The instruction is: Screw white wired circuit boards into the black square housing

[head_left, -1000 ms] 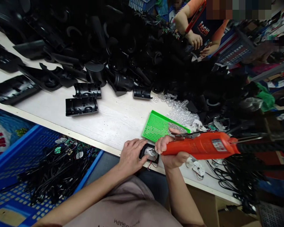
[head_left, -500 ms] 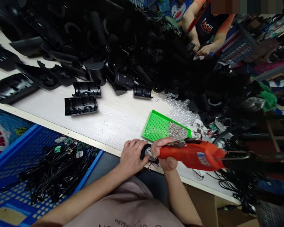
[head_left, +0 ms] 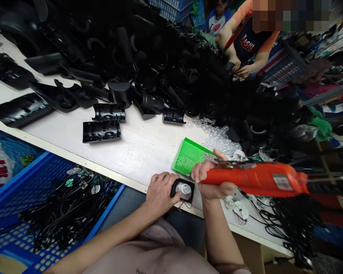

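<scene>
My left hand [head_left: 161, 191] is closed on the left side of a black plastic housing [head_left: 191, 195] at the bench's front edge. A round white and metal motor [head_left: 185, 188] sits in this housing, with thin red and dark wires hanging off the front. My right hand [head_left: 208, 179] is wrapped round a red electric screwdriver [head_left: 254, 179], lying nearly level above the bench. Its tip points left, above and to the right of the motor, apart from it. Just behind my hands lies a green perforated tray [head_left: 183, 165] with small silvery screws [head_left: 208, 156], partly hidden by my right hand.
Black half-shells [head_left: 102, 131] lie on the white bench [head_left: 143, 146], before a big heap of black parts [head_left: 148, 61]. Clear plastic pieces [head_left: 220, 137] lie behind the tray. A blue crate [head_left: 40, 167] of cables stands at left. Across the heap a co-worker [head_left: 247, 45] handles something.
My right hand has lifted the screwdriver off the motor and moved it up and to the right, uncovering the motor. My left hand stays on the housing. The view has shifted slightly.
</scene>
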A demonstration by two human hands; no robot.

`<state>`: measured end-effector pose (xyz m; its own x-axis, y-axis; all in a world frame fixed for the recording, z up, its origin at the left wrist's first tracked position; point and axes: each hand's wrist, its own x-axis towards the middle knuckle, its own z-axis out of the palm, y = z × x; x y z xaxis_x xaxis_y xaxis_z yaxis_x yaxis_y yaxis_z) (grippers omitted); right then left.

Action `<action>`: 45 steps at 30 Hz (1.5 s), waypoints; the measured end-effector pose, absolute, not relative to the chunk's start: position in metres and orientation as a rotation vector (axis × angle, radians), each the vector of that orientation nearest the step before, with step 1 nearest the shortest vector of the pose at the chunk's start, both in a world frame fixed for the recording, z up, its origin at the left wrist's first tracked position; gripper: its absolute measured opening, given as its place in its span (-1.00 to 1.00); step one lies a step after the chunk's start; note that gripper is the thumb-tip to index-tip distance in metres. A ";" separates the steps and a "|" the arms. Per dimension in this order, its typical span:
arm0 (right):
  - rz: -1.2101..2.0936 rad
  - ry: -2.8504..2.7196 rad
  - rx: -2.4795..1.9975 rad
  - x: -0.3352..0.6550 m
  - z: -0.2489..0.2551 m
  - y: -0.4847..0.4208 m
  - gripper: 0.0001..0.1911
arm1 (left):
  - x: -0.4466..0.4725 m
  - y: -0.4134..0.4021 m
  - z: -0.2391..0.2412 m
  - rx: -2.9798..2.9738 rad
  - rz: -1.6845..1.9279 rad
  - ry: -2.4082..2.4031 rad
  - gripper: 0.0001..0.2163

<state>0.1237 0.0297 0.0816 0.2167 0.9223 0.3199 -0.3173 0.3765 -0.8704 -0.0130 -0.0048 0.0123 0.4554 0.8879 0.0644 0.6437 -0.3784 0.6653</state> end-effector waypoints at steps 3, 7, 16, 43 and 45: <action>0.980 -0.984 -0.853 0.122 0.068 0.054 -0.42 | -0.013 -0.005 0.012 2.147 0.556 1.282 -0.63; 1.071 -0.963 -0.998 0.116 0.051 0.071 -0.30 | -0.012 -0.006 0.010 2.140 0.551 1.281 -0.63; 1.127 -1.027 -0.899 0.115 0.038 0.075 -0.39 | -0.012 -0.005 0.010 2.147 0.576 1.289 -0.63; 1.095 -0.881 -0.834 0.108 0.111 0.011 -0.32 | -0.025 -0.013 0.024 2.000 0.981 1.256 -0.83; 1.094 -0.870 -0.840 0.108 0.112 0.008 -0.31 | -0.026 -0.014 0.026 2.030 0.961 1.271 -0.81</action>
